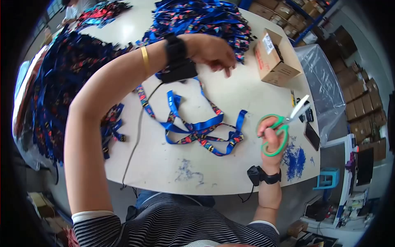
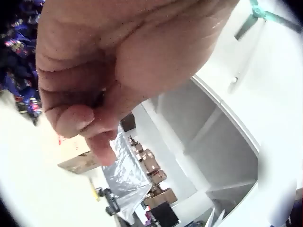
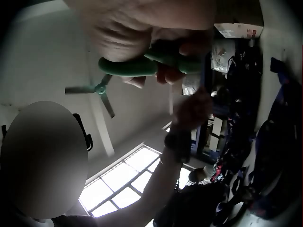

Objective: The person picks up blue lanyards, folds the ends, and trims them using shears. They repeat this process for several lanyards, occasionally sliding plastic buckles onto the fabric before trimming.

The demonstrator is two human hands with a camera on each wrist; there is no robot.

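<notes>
My left hand point(image 1: 212, 51) hangs over the far part of the table with its fingers loosely curled. Nothing shows between those fingers in the left wrist view, where the hand point(image 2: 109, 71) fills the top. The near edge of a heap of blue printed lanyards point(image 1: 193, 24) lies just beyond it. At the right, my right hand point(image 1: 269, 138) grips green-handled scissors point(image 1: 297, 110), fingers through the loops and blades pointing away. A few loose blue patterned lanyards point(image 1: 210, 122) lie tangled on the table between the hands.
Another large lanyard heap point(image 1: 57, 94) covers the table's left side. An open cardboard box point(image 1: 271, 66) stands at the back right. Along the right edge lie a yellow cutter point(image 1: 293, 99), a phone point(image 1: 312, 136) and blue scraps point(image 1: 295, 162). Another person point(image 1: 78, 9) sits at the far left.
</notes>
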